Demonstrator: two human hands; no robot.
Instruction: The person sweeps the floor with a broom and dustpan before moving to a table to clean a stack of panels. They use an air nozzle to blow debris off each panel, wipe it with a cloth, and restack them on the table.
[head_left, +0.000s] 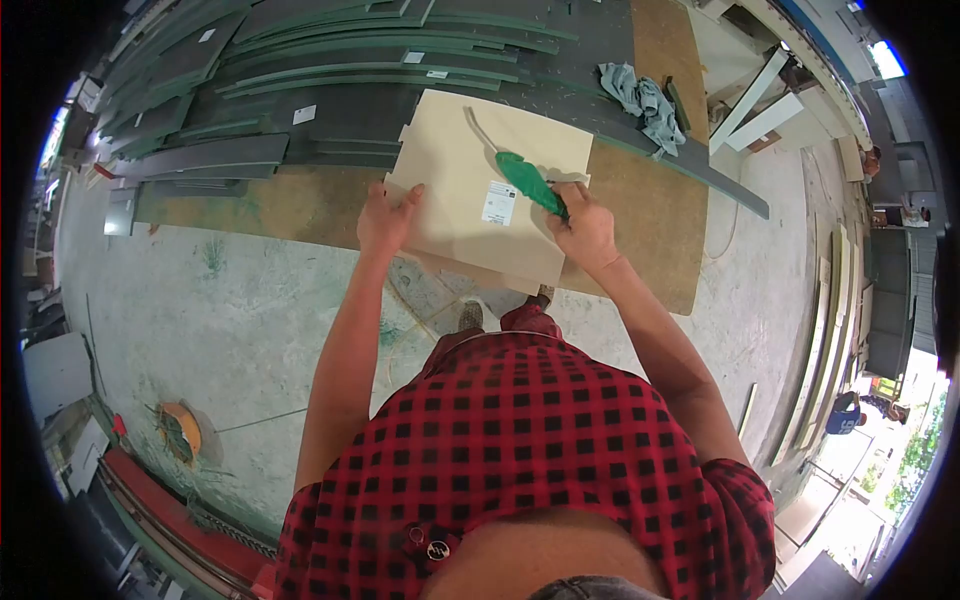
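A beige board with a white label is in front of me, tilted over the edge of the work table. My left hand grips its left edge, thumb on the face and the other fingers mostly hidden. At the lower right, my right hand is closed around the end of a green, leaf-shaped object. From its far end a thin grey stem curves across the board. I cannot make out its exact kind. Another beige edge shows beneath the board.
Dark panels with green edges lie stacked at the back of the brown table. A crumpled grey-blue cloth rests at right. An orange ring-shaped object is on the floor at left. Long boards line the right side.
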